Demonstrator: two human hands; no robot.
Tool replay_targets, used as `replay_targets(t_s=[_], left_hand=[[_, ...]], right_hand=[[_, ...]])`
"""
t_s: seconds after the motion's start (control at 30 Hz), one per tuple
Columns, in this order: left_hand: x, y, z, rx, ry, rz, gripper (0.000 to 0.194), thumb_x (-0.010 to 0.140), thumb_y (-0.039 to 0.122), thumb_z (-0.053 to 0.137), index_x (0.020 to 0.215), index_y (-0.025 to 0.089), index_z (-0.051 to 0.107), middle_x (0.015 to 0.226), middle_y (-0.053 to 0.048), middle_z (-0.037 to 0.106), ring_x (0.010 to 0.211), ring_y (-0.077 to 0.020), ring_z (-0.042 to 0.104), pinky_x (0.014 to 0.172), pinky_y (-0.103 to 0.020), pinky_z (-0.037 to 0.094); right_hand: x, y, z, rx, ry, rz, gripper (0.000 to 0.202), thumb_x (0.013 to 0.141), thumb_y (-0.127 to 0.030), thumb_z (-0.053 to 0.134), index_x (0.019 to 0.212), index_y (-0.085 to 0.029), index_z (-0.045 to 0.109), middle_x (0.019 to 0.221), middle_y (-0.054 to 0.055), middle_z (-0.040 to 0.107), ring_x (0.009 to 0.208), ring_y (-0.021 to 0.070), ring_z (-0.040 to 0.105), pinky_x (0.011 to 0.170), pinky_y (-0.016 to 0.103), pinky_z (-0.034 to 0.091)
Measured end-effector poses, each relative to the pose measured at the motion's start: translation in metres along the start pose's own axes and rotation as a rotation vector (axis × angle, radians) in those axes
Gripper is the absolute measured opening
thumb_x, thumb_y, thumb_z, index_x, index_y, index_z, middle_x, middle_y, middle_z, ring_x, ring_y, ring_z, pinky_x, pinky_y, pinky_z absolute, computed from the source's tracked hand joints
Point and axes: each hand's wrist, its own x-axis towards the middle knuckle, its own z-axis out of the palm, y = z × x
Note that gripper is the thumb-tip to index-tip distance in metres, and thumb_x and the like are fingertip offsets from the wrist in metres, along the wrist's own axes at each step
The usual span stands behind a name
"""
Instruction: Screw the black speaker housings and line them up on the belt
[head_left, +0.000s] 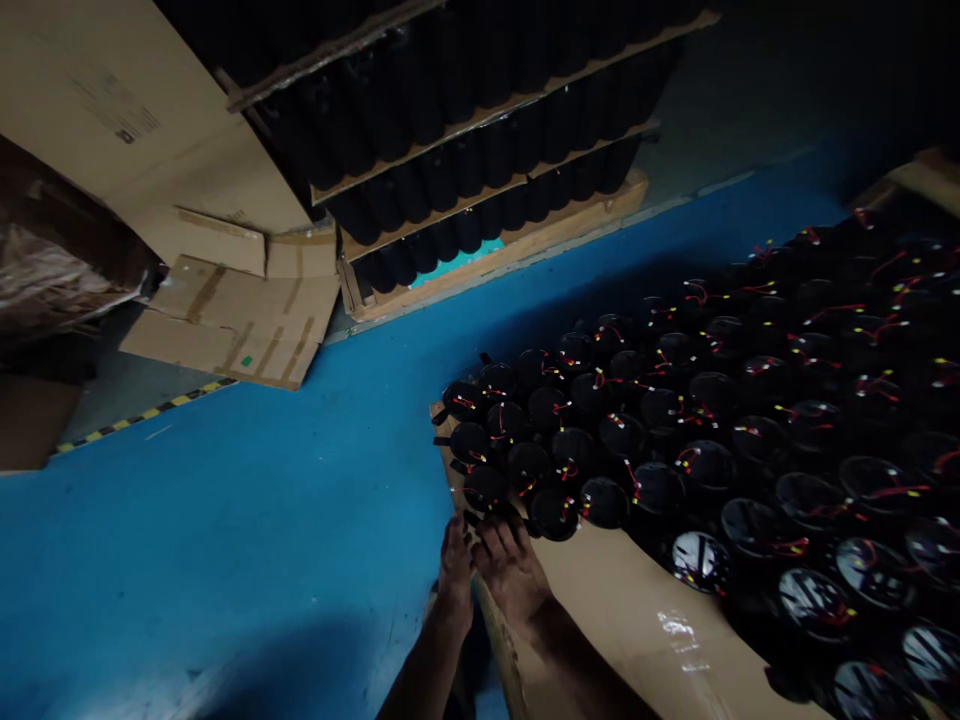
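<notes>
Both of my hands are at the near left corner of a packed group of black cylinders. My left hand (454,562) is at the outer edge, its fingers bent against the side of a dark piece. My right hand (513,572) is beside it, fingers curled over the same dark piece, which seems to be a black cylinder; most of it is hidden by shadow and my fingers. Just beyond my fingertips stands another black cylinder (485,487) with thin wires on its top. Under my right forearm lies a brown cardboard sheet (600,590).
More black cylinders (660,488) with red and yellow wires fill the right side. Across the blue floor (300,500), a pallet stack (480,130) holds similar cylinders between boards. Flattened cardboard (262,320) lies at the left, near yellow-and-black floor tape (150,412).
</notes>
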Motion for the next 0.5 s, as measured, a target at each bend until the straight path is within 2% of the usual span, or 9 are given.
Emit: replay_targets(t_s=[0.13,0.23,0.3,0.37,0.43,0.5], left_hand=[[0.013,0.011,0.017,0.077,-0.056,0.097,0.032,0.1,0.036,0.066,0.127,0.019,0.065,0.138,-0.01,0.064,0.119,-0.0272,0.065,0.101,-0.051,0.056],[0.018,0.022,0.026,0.165,-0.09,0.112,0.03,0.099,0.034,0.067,0.124,0.018,0.066,0.133,-0.009,0.066,0.116,-0.0267,0.067,0.099,-0.05,0.057],[0.017,0.028,0.031,0.221,-0.105,0.083,0.03,0.099,0.034,0.067,0.124,0.017,0.066,0.128,-0.009,0.068,0.11,-0.0255,0.069,0.095,-0.048,0.059],[0.014,0.034,0.035,0.266,-0.103,0.04,0.03,0.099,0.035,0.067,0.124,0.017,0.065,0.124,-0.008,0.069,0.105,-0.0242,0.07,0.091,-0.045,0.061],[0.009,0.038,0.038,0.29,-0.089,0.009,0.032,0.1,0.037,0.066,0.126,0.018,0.064,0.124,-0.009,0.069,0.103,-0.0236,0.07,0.088,-0.044,0.061],[0.004,0.041,0.039,0.297,-0.077,0.003,0.034,0.1,0.038,0.065,0.128,0.018,0.063,0.125,-0.009,0.068,0.103,-0.0235,0.07,0.088,-0.044,0.061]], right_hand=[[-0.003,0.004,-0.005,0.122,0.002,0.073,0.032,0.099,-0.035,0.068,0.128,-0.021,0.064,0.139,0.009,0.061,0.13,0.0309,0.055,0.11,0.06,0.04],[-0.018,-0.012,-0.019,0.242,0.054,0.274,0.038,0.1,-0.044,0.064,0.133,-0.025,0.063,0.141,0.01,0.06,0.133,0.032,0.052,0.115,0.059,0.034],[-0.033,-0.025,-0.025,0.322,0.135,0.522,0.038,0.1,-0.05,0.061,0.128,-0.024,0.065,0.135,0.012,0.063,0.128,0.033,0.055,0.112,0.057,0.037],[-0.046,-0.035,-0.023,0.425,0.232,0.832,0.043,0.099,-0.055,0.061,0.124,-0.021,0.064,0.126,0.013,0.064,0.118,0.0319,0.06,0.101,0.054,0.047],[-0.051,-0.039,-0.013,0.583,0.303,1.15,0.044,0.098,-0.055,0.063,0.124,-0.019,0.061,0.119,0.01,0.065,0.102,0.0263,0.065,0.086,0.046,0.056],[-0.045,-0.037,0.0,0.811,0.34,1.41,0.039,0.1,-0.05,0.064,0.124,-0.019,0.061,0.113,0.007,0.065,0.088,0.0201,0.066,0.074,0.039,0.058]])
